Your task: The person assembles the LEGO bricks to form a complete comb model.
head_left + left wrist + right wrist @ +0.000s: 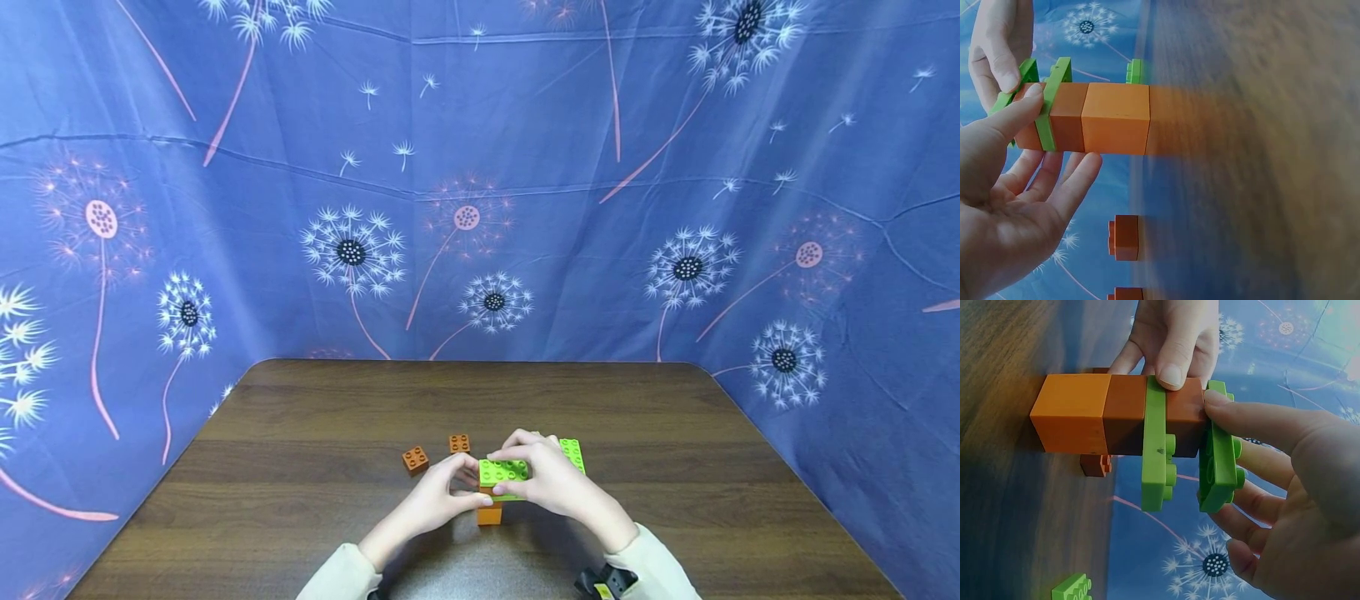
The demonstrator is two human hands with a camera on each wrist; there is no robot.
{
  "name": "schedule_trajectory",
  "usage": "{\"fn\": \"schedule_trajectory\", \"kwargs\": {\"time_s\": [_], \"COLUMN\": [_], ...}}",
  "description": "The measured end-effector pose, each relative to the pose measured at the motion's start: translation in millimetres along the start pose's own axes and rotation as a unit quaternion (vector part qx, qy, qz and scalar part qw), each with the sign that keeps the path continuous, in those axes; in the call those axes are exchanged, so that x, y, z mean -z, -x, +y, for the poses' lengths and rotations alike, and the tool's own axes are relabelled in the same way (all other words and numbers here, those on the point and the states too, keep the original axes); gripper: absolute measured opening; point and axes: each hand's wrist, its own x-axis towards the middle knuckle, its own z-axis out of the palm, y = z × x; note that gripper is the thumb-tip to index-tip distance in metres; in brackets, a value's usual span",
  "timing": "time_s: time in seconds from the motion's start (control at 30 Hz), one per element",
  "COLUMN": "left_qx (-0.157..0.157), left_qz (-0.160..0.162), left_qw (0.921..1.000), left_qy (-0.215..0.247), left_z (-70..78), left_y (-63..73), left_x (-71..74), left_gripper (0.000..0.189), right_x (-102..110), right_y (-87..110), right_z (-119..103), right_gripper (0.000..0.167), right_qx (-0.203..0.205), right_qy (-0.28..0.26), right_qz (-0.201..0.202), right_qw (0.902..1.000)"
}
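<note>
A small tower of toy building bricks stands upright near the front of the table: an orange brick (490, 515) at the bottom, a brown brick (1069, 119) on it, a green plate (1155, 444) across that, then another brown brick (1185, 415). My left hand (442, 492) grips the tower's upper part, thumb on the near side by the upper brown brick, fingers behind. With thumb and fingers my right hand (555, 477) pinches a second green plate (495, 472) at the top. This plate sits slightly tilted, its hollow underside partly showing in the right wrist view. Both plates jut out to the right.
Two loose brown bricks, one nearer (415, 459) and one farther back (460, 442), lie left of and behind the tower. Another green piece (572, 454) lies beyond my right hand. A blue dandelion-print cloth (570, 275) hangs behind the wooden table (315, 417).
</note>
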Motion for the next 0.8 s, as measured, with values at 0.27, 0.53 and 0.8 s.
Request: {"fn": "schedule_trajectory", "kwargs": {"time_s": [0.27,0.53,0.8], "left_qx": [0.021,0.055,0.065], "left_qz": [-0.010,-0.001,0.006], "left_qw": [0.9996,0.9983,0.9978], "left_qy": [-0.019,-0.017,-0.010], "left_z": [4.0,9.3,8.9], "left_y": [0.0,-2.2,-4.6], "left_x": [1.7,2.0,2.3], "left_gripper": [0.028,0.033,0.024], "right_x": [-0.6,0.6,0.6], "right_y": [-0.4,-0.6,-2.0], "right_z": [-0.5,-1.3,-1.0], "right_gripper": [0.035,0.034,0.034], "right_qx": [-0.013,-0.026,-0.021], "right_qy": [0.005,-0.002,0.000], "right_qz": [-0.010,-0.028,-0.027], "right_qw": [0.9999,0.9993,0.9994]}}
